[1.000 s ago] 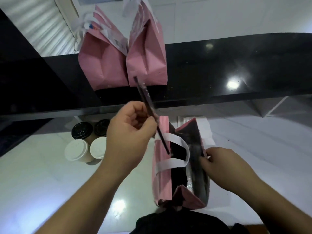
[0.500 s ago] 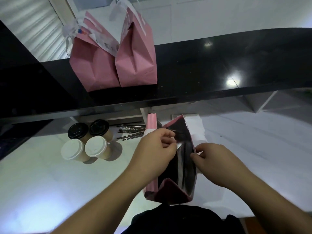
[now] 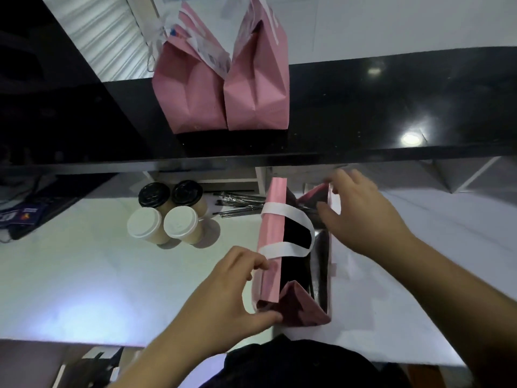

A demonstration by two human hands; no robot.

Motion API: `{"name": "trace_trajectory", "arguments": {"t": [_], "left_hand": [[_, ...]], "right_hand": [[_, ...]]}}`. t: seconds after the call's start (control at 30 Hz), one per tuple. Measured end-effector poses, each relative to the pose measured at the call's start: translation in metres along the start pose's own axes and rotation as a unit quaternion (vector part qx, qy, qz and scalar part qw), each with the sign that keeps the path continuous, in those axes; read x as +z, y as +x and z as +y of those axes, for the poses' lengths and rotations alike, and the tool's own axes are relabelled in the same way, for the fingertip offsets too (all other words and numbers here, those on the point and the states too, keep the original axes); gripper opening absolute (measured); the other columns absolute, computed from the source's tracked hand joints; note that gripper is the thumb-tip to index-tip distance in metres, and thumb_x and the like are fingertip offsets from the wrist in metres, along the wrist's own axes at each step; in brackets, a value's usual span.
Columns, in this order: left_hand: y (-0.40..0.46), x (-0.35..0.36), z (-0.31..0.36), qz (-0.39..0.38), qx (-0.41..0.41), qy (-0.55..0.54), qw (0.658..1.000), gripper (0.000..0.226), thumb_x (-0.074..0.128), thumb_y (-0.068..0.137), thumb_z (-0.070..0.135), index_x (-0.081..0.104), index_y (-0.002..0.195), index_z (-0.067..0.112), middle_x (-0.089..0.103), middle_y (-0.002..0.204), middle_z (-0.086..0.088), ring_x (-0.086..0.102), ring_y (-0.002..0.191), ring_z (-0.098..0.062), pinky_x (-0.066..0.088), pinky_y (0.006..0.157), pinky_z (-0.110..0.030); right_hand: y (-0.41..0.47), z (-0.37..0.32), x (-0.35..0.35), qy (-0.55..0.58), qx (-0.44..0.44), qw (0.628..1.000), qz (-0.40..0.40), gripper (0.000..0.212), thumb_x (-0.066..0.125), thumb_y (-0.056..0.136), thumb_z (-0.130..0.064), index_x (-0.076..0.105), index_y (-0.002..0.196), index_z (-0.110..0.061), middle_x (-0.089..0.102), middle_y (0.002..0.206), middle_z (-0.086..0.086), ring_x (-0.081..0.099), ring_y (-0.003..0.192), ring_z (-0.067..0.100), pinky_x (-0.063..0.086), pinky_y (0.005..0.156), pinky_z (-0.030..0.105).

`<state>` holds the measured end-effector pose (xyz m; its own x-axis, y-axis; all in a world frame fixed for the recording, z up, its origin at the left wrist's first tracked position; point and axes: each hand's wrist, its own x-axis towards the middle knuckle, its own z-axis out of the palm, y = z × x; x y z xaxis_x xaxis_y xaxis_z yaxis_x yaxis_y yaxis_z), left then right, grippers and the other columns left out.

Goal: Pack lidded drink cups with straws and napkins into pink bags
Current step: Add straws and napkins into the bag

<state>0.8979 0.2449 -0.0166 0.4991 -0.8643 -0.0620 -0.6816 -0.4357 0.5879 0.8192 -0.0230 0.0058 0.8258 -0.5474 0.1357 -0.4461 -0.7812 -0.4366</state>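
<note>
white counter: both hands (image 3: 232,292) (image 3: 361,211) hold open pink bag (image 3: 270,247) apart; lidded cups (image 3: 165,214) at ten o'clock, nearer left hand.

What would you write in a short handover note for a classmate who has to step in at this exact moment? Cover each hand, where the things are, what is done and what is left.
Left hand: holds the near left edge of the open pink bag on the white counter.
Right hand: at the bag's far right rim, fingers loosely curled over it.
Four lidded cups stand on the counter left of the bag, two black-lidded, two white-lidded; the wrapped straws lie behind them.
Done: two pink bags stand closed on the black shelf.
Left: what the open bag holds is too dark to tell; the four cups are not yet packed.
</note>
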Motion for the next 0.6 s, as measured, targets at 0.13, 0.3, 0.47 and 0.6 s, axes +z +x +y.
{"name": "trace_trajectory", "arguments": {"t": [0.13,0.3,0.47,0.6], "left_hand": [[-0.004,0.014,-0.004,0.023,0.014,0.011,1.000,0.049,0.069,0.080,0.058,0.048,0.123,0.048,0.039,0.124,0.030,0.051,0.109,0.006,0.050,0.082,-0.015],[-0.004,0.013,-0.012,0.097,-0.034,-0.084,0.991,0.031,0.070,0.089,0.045,0.057,0.118,0.049,0.056,0.120,0.029,0.061,0.108,0.001,0.050,0.080,-0.012],[0.006,0.010,-0.025,0.165,-0.084,-0.158,0.970,0.021,0.064,0.101,0.024,0.069,0.105,0.043,0.072,0.102,0.025,0.069,0.097,0.000,0.052,0.074,-0.011],[0.034,0.001,-0.041,0.199,-0.129,-0.179,0.955,0.022,0.060,0.104,0.025,0.071,0.097,0.043,0.073,0.094,0.024,0.067,0.090,0.003,0.047,0.065,-0.010]], "right_hand": [[0.035,0.002,0.005,-0.011,-0.014,0.997,-0.078,0.049,0.063,0.094,-0.034,0.052,0.142,-0.026,0.053,0.144,-0.001,0.049,0.128,0.024,0.047,0.101,0.041],[0.042,0.017,0.007,-0.016,-0.010,0.990,-0.141,0.027,0.063,0.091,-0.029,0.066,0.117,-0.024,0.060,0.112,-0.001,0.057,0.100,0.021,0.047,0.080,0.034],[0.018,0.035,0.002,-0.020,0.026,0.992,-0.120,0.013,0.061,0.093,-0.024,0.072,0.099,-0.024,0.066,0.097,0.000,0.060,0.082,0.023,0.050,0.068,0.035],[-0.012,0.043,-0.006,-0.011,0.050,0.989,-0.140,0.017,0.059,0.099,-0.029,0.075,0.103,-0.027,0.071,0.096,-0.006,0.062,0.082,0.017,0.053,0.072,0.037]]}}
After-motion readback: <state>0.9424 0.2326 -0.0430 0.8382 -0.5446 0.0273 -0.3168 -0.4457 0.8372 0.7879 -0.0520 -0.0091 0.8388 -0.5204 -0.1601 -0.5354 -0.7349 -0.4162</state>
